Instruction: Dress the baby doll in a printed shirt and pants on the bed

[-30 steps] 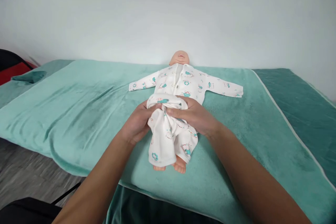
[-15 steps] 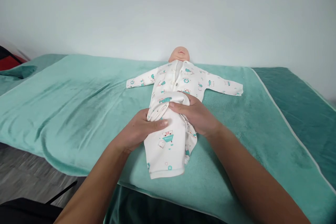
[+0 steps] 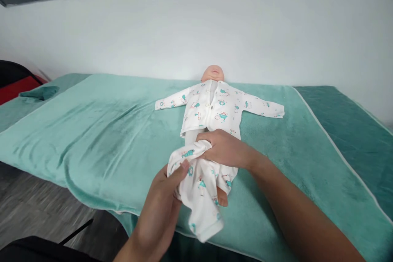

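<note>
A baby doll (image 3: 213, 73) lies on its back with its head towards the wall. It wears a white printed jacket (image 3: 221, 104), buttoned at the chest, with both sleeves spread out. White printed baby pants (image 3: 201, 184) are bunched over its legs, one pant leg hanging towards me. My left hand (image 3: 167, 196) is closed on the left side of the pants, thumb on top. My right hand (image 3: 225, 147) grips the gathered waistband just below the jacket hem, its fingertips partly hidden in the cloth. One doll foot (image 3: 222, 197) pokes out at the right pant leg.
Under the doll a green velvety cover (image 3: 101, 131) spreads over the bed, with a darker green strip (image 3: 331, 110) at the right. A white wall (image 3: 153, 37) stands behind. A black chair (image 3: 37, 249) is at lower left, and a red and black object (image 3: 18, 86) at far left.
Both hands have shifted the pants lower and bunched them. The jacket hem now lies flat above them, and a doll foot has come into sight. The view has tilted up slightly.
</note>
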`<state>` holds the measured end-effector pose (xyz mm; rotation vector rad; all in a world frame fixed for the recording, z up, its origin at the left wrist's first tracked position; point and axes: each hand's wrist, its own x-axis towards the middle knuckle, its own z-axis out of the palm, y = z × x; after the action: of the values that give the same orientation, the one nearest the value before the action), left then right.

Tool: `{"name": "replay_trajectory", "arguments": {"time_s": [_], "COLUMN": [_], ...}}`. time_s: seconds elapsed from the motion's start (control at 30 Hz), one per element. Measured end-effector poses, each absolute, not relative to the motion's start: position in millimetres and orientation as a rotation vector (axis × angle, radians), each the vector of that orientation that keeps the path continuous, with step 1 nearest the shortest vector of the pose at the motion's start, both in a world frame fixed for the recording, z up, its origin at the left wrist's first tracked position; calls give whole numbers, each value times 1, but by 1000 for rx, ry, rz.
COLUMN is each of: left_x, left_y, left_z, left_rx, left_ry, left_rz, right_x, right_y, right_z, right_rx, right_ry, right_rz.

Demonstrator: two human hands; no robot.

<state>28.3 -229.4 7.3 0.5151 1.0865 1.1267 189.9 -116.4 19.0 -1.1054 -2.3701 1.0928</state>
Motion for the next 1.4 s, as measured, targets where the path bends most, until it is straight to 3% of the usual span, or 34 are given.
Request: {"name": "replay_trajectory", "arguments": {"time_s": [0.33,0.53,0.83,1.4], "left_x": [49,43,12,-13], "left_y": [-288,-287,-256,-125], "left_z": [-28,-51,-44,-52], "left_rx": [160,234,708,1528], "left_ry": [1233,1355,1516,1487], "left_rz": [1181,1289,1117,1280], "right_x": [189,191,190,186], "right_y": [-122,-122,-117,-116], "right_z": [11,11,10,9], "right_rx": [-1111,-1082,-1073,-1276], "right_ry": [-2670,-2704,-2686,-2276], "right_rz": [866,841,900,1050]}}
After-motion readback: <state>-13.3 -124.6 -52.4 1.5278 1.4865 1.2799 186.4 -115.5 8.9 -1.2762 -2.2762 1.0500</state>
